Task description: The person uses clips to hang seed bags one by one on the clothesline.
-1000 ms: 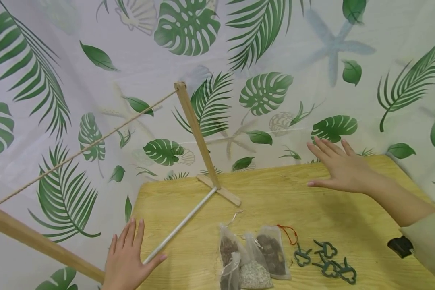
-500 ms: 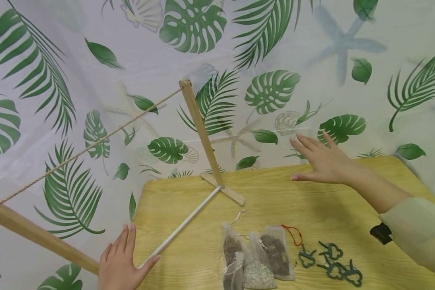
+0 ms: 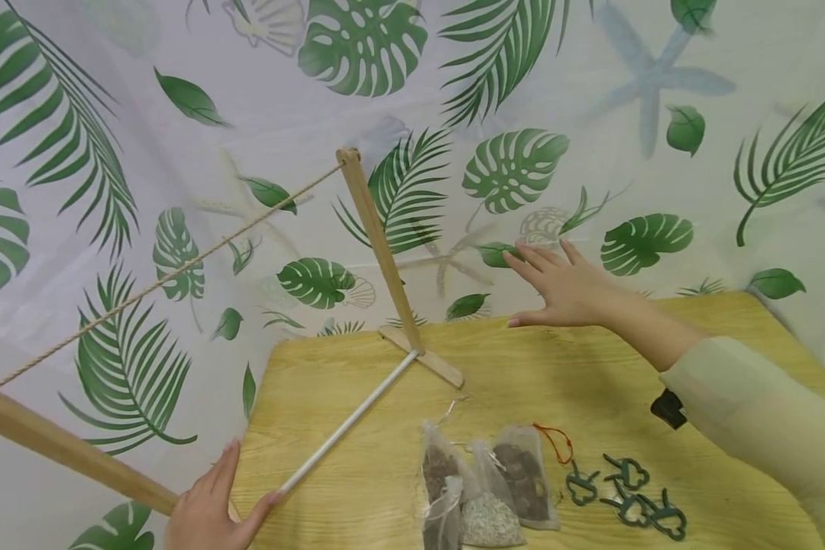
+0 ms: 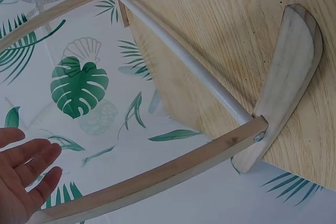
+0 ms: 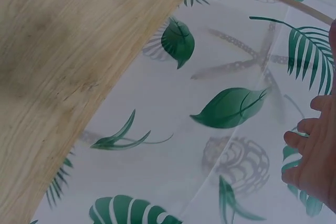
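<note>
A stand with two wooden posts, the far one (image 3: 381, 252) and the near one (image 3: 76, 451), has a rope (image 3: 165, 279) tied between their tops and a white rod (image 3: 347, 422) joining their bases. My left hand (image 3: 213, 508) is beside the near post, fingers spread, holding nothing; the left wrist view shows the hand (image 4: 23, 174) by the post (image 4: 157, 174), with its wooden foot (image 4: 291, 72) on the table. Over the table's back edge, right of the far post, my right hand (image 3: 564, 290) hangs in the air with fingers spread and empty.
On the wooden table (image 3: 522, 374) lie mesh bags with dark contents (image 3: 522, 477), one with pale grains (image 3: 491, 519), a red cord (image 3: 557, 443) and several dark green clips (image 3: 629, 508). A leaf-patterned cloth (image 3: 577, 92) hangs behind.
My right hand has moved left towards the far post, still spread. My left hand has shifted slightly down and left, closer to the near post. The stand and bags have stayed put.
</note>
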`<control>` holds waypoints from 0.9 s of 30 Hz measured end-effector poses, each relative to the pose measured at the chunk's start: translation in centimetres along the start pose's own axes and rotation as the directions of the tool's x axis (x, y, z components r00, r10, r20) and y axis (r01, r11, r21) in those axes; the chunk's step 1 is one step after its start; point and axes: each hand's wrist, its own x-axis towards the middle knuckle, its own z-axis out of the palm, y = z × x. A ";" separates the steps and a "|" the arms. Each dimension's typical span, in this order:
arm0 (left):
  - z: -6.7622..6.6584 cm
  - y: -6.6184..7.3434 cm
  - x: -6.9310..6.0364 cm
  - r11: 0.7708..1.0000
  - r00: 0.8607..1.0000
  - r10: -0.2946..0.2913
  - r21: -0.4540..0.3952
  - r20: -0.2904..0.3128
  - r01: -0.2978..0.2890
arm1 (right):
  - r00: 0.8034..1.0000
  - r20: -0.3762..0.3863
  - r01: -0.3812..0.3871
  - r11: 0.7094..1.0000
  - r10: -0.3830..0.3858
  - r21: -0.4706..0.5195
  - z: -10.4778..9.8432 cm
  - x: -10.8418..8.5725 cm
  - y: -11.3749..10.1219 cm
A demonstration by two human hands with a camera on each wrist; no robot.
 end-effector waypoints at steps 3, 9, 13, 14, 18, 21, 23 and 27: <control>-0.1 -0.1 -0.3 1.000 0.999 0.010 -0.011 -0.053 -0.010 | 1.000 -0.001 0.023 1.000 -0.023 -0.012 0.0 1.6 -0.6; -0.7 0.4 -0.8 0.996 0.996 -0.091 -0.014 0.001 0.091 | 0.999 0.006 0.033 0.999 -0.033 -0.024 0.0 4.1 -1.5; -1.4 0.3 -0.7 0.984 0.976 -0.174 -0.008 0.131 0.176 | 0.998 -0.023 0.062 0.998 -0.062 -0.009 -0.1 5.3 -2.3; -1.6 0.1 -0.6 0.977 0.955 -0.204 -0.015 0.217 0.212 | 0.997 -0.032 0.073 0.997 -0.074 -0.008 -0.1 5.6 -2.5; -2.4 -1.2 -0.1 0.936 0.780 -0.316 0.042 0.541 0.350 | 0.993 -0.049 0.111 0.994 -0.111 0.007 0.2 6.5 -3.4; -2.4 -1.9 -0.4 0.920 0.710 -0.347 0.077 0.612 0.383 | 0.990 -0.057 0.126 0.992 -0.125 0.001 0.4 7.0 -4.1; -2.4 -2.3 -0.8 0.916 0.709 -0.362 0.090 0.605 0.391 | 0.989 -0.072 0.129 0.992 -0.128 0.006 0.6 7.4 -4.4; -2.9 -2.9 -1.0 0.905 0.700 -0.387 0.101 0.600 0.413 | 0.986 -0.111 0.126 0.992 -0.125 0.000 1.0 8.3 -4.8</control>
